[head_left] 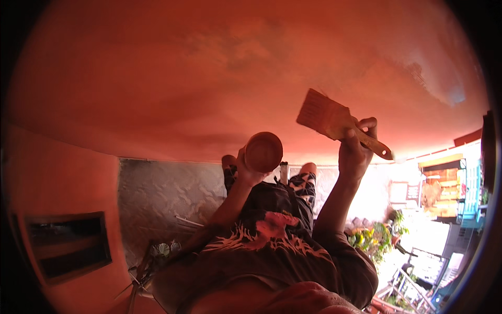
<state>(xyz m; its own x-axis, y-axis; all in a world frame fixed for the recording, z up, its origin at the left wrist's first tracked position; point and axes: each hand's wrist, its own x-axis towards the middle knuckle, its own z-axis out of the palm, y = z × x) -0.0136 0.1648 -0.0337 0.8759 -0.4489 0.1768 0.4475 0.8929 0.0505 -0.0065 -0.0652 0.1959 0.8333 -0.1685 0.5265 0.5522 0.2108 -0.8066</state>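
My right hand [355,152] grips the handle of a wide flat paintbrush [321,112], held raised with its bristles toward the upper left, in front of a reddish-orange wall [209,78]. My left hand [243,167] is closed around a small round cup [264,152], its reddish inside facing me, held at belly height below and left of the brush. I cannot make out how much is in the cup.
A side wall [68,172] with a dark recessed opening [70,246] is at left. Below lies a patterned paved floor [157,188], with plants and thin rods near the lower left. At right are potted plants [379,238], metal railings and bright outdoor structures.
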